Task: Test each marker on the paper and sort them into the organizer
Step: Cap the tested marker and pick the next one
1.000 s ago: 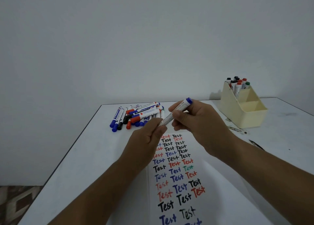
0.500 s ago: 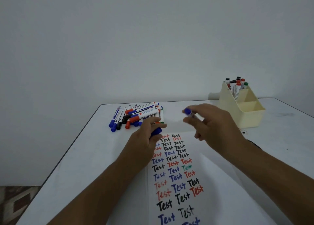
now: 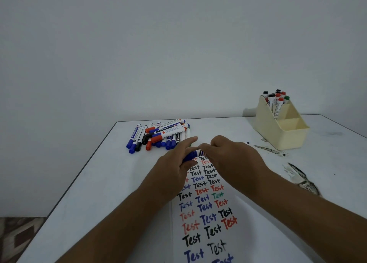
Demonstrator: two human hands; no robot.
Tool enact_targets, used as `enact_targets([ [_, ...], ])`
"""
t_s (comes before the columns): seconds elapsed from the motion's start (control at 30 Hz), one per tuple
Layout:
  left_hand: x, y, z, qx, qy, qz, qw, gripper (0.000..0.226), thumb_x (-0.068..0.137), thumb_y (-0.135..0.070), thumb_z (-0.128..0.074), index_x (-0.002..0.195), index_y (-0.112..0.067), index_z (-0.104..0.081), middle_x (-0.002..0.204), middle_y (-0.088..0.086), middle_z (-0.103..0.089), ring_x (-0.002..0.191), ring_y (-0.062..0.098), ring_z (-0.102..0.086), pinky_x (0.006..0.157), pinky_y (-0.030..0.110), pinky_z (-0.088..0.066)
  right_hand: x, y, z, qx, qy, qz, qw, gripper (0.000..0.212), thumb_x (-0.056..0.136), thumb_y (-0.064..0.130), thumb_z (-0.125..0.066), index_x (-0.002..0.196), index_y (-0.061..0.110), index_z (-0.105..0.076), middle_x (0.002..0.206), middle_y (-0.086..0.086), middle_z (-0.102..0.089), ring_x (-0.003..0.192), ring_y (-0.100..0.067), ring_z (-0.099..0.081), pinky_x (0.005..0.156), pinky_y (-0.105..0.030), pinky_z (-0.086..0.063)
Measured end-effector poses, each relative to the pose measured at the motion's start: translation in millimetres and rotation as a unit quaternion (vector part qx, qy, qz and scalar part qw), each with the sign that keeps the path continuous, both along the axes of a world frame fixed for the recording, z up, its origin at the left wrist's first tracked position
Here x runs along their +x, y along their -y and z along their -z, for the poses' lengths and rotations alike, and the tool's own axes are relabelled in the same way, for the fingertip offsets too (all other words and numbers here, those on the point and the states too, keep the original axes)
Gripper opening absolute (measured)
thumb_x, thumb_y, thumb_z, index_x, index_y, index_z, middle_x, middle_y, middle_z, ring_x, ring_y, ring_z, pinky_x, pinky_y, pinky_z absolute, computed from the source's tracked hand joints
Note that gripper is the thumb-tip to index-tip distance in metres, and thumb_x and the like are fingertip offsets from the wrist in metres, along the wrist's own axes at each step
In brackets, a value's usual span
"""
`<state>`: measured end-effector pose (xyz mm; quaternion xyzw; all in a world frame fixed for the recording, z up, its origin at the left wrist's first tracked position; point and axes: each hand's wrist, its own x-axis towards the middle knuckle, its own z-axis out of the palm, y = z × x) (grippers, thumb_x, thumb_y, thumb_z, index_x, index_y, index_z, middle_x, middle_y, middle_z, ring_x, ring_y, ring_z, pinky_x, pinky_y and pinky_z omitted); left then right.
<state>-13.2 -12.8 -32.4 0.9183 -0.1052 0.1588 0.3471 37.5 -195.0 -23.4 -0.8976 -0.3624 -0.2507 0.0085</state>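
Left hand (image 3: 174,163) grips blue cap (image 3: 191,155), index finger straight. Right hand (image 3: 232,159) curled around blue marker (image 3: 246,143) over paper's (image 3: 206,213) far edge.

Marker pile (image 3: 158,136): blocked far-left table (image 3: 95,183) behind paper (image 3: 206,213).
Organizer (image 3: 282,127): stood at far right; rear compartment packed with upright markers (image 3: 276,102), 2 front compartments open from above.
Strip between pile and organizer: bare, passable.
Left table edge beside paper: bare.
Dark stains (image 3: 301,179) at right: flat, no obstruction.
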Motion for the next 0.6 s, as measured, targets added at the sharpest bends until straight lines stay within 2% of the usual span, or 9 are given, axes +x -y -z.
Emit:
enact_targets([
  [0.1,0.2,-0.3,0.8,-0.006,-0.015,-0.005,1.000,0.055,0.101,-0.020,-0.048,0.148,-0.036,-0.026,0.140,-0.006,-0.055,0.129,0.009,-0.047,0.098,0.014,-0.029,-1.0,-2.9,-0.8,-0.016,-0.002,-0.005,1.000,0.045,0.070,0.008,-0.087,0.110,0.013,-0.068,0.077,-0.005,-0.057,0.039,-0.018,-0.045,0.034,-0.024,-0.040],
  [0.23,-0.4,2.3,-3.4,-0.011,-0.043,-0.008,0.999,0.058,0.100,-0.014,-0.048,0.149,-0.033,-0.025,0.138,-0.002,-0.056,0.123,0.006,-0.050,0.091,0.010,-0.029,-0.6,-7.1,1.2,-0.034,-0.007,-0.005,0.999,0.041,0.078,0.008,-0.078,0.115,0.014,-0.063,0.085,-0.005,-0.057,0.048,-0.021,-0.051,0.040,-0.026,-0.041],
  [0.37,-2.6,4.1,-6.2,-0.010,-0.045,-0.012,0.999,0.060,0.098,-0.008,-0.051,0.149,-0.030,-0.026,0.135,0.000,-0.058,0.109,-0.001,-0.049,0.088,0.008,-0.031,2.0,-9.0,3.9,-0.028,0.015,-0.018,0.999,0.040,0.067,0.003,-0.081,0.102,0.013,-0.066,0.072,-0.003,-0.054,0.039,-0.017,-0.039,0.033,-0.024,-0.038],
  [0.5,-2.0,5.3,-5.4,-0.002,-0.040,-0.025,0.999,0.064,0.095,-0.003,-0.055,0.147,-0.030,-0.028,0.130,0.002,-0.061,0.108,0.005,-0.055,0.092,0.015,-0.038,3.6,-9.8,3.9,-0.013,0.046,-0.046,0.998,0.039,0.060,0.000,-0.084,0.094,0.010,-0.068,0.063,-0.003,-0.051,0.038,-0.015,-0.028,0.033,-0.020,-0.028],
  [0.6,-1.3,6.5,-2.7,0.007,-0.040,-0.030,0.999,0.067,0.093,-0.003,-0.058,0.147,-0.030,-0.029,0.129,0.004,-0.061,0.114,0.012,-0.057,0.099,0.023,-0.042,4.0,-10.5,5.8,-0.004,0.050,-0.060,0.997,0.037,0.059,-0.002,-0.082,0.092,0.008,-0.068,0.062,-0.004,-0.050,0.038,-0.014,-0.028,0.032,-0.021,-0.029],
])
